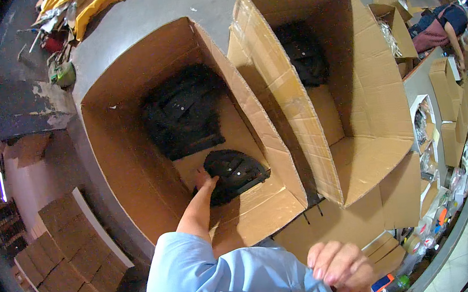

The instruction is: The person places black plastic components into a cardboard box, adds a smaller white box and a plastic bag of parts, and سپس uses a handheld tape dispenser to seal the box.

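Knuckles of the right hand, fingers curled shut on nothing, sit at the bottom centre of the frame. Above it to the left, the left hand reaches into the big cardboard box, gripping the left edge of a black rounded pad. Higher still lies a black pile

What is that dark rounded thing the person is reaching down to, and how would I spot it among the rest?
Start at the big open cardboard box on the left, the one the left hand reaches into. On its floor near the front lies a rounded black piece that the hand touches. Unlike the larger black heap at the back of the box, it lies alone and is dome-shaped.
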Demonstrator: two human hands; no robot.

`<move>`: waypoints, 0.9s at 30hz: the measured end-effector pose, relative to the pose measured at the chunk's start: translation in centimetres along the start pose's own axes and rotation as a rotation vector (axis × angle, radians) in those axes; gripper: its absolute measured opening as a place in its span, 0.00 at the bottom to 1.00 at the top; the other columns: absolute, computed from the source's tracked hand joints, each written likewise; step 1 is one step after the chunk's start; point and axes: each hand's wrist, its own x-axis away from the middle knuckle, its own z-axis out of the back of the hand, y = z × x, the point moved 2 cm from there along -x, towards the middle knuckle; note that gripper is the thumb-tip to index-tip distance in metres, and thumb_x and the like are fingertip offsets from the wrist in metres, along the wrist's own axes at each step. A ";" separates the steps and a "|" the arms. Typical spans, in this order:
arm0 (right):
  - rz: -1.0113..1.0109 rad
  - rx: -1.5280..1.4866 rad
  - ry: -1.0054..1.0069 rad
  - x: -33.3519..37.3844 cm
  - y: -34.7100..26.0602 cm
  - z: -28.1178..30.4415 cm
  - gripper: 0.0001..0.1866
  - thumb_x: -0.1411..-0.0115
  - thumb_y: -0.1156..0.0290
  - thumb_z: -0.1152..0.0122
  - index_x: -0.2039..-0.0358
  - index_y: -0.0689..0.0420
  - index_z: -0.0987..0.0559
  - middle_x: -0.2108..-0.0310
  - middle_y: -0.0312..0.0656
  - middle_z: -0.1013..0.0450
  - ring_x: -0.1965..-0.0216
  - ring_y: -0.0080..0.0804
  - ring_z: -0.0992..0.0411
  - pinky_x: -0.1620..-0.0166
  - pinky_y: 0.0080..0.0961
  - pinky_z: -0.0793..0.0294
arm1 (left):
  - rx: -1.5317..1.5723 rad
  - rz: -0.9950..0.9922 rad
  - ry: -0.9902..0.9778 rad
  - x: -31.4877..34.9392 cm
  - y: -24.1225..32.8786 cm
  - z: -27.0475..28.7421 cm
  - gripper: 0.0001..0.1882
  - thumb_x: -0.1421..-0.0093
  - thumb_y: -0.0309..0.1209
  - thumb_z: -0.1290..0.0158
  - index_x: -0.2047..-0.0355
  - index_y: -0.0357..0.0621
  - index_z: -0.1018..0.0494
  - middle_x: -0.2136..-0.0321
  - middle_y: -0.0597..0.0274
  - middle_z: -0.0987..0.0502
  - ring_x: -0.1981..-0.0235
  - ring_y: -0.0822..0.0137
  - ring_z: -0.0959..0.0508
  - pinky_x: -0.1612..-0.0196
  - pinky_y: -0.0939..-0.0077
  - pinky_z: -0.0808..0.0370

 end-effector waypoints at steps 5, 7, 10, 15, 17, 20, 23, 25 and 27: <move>-0.119 0.059 0.241 0.9 1.0 1.5 0.26 0.53 0.41 0.38 0.70 0.54 0.26 0.66 0.41 0.35 0.65 0.36 0.35 0.65 0.35 0.35 | 0.053 -0.152 0.110 -0.3 -0.5 -1.2 0.34 0.40 0.37 0.52 0.38 0.43 0.54 0.40 0.47 0.47 0.43 0.46 0.41 0.45 0.53 0.37; -0.187 0.156 0.244 1.4 0.9 2.6 0.30 0.52 0.39 0.41 0.65 0.54 0.27 0.66 0.42 0.37 0.66 0.35 0.36 0.64 0.35 0.37 | 0.134 -0.280 0.227 -0.8 -2.6 -2.1 0.33 0.39 0.35 0.54 0.38 0.41 0.55 0.40 0.46 0.46 0.44 0.46 0.40 0.45 0.55 0.37; -0.199 0.189 0.364 3.6 1.6 4.2 0.31 0.48 0.39 0.46 0.61 0.56 0.29 0.65 0.43 0.39 0.66 0.35 0.39 0.61 0.35 0.39 | 0.146 -0.428 0.210 2.3 -0.1 4.5 0.31 0.38 0.33 0.56 0.38 0.42 0.54 0.42 0.44 0.43 0.46 0.44 0.38 0.46 0.57 0.37; -0.240 0.198 0.491 5.4 2.3 5.6 0.30 0.45 0.41 0.49 0.59 0.58 0.32 0.64 0.43 0.40 0.63 0.35 0.40 0.58 0.34 0.39 | 0.372 -0.450 0.237 0.3 -2.4 5.1 0.29 0.37 0.31 0.59 0.38 0.44 0.53 0.45 0.40 0.39 0.48 0.42 0.35 0.46 0.57 0.37; -0.268 0.200 0.542 6.3 2.8 6.1 0.30 0.45 0.42 0.49 0.59 0.59 0.32 0.63 0.43 0.40 0.63 0.35 0.39 0.57 0.34 0.38 | 0.443 -0.407 0.159 -0.6 -2.1 4.4 0.28 0.37 0.31 0.59 0.38 0.44 0.52 0.45 0.40 0.39 0.48 0.43 0.35 0.46 0.57 0.37; -0.276 0.194 0.574 7.4 3.3 6.3 0.29 0.44 0.43 0.48 0.59 0.60 0.32 0.63 0.43 0.40 0.62 0.34 0.39 0.57 0.34 0.38 | 0.170 -0.677 0.306 1.0 -0.8 4.9 0.26 0.37 0.33 0.58 0.39 0.44 0.48 0.45 0.40 0.39 0.48 0.43 0.35 0.47 0.56 0.36; -0.292 0.198 0.617 8.0 3.4 6.4 0.29 0.44 0.44 0.48 0.59 0.61 0.32 0.63 0.43 0.39 0.62 0.34 0.38 0.57 0.33 0.38 | -0.210 -0.442 0.372 -0.5 -2.2 2.5 0.24 0.39 0.34 0.54 0.43 0.42 0.41 0.48 0.41 0.36 0.49 0.43 0.34 0.48 0.55 0.35; -0.298 0.193 0.635 8.6 3.5 6.7 0.29 0.44 0.44 0.48 0.59 0.61 0.32 0.63 0.43 0.39 0.62 0.33 0.38 0.57 0.32 0.38 | 0.027 -0.405 0.310 -0.8 -2.0 2.8 0.23 0.41 0.34 0.52 0.46 0.40 0.38 0.50 0.42 0.34 0.51 0.44 0.33 0.49 0.55 0.35; -0.300 0.178 0.641 9.3 3.7 6.9 0.29 0.44 0.45 0.47 0.59 0.61 0.31 0.62 0.43 0.38 0.62 0.34 0.37 0.57 0.32 0.37 | 0.132 -0.364 0.238 -0.3 -1.1 4.1 0.22 0.42 0.35 0.50 0.49 0.38 0.37 0.52 0.42 0.33 0.52 0.44 0.32 0.50 0.54 0.35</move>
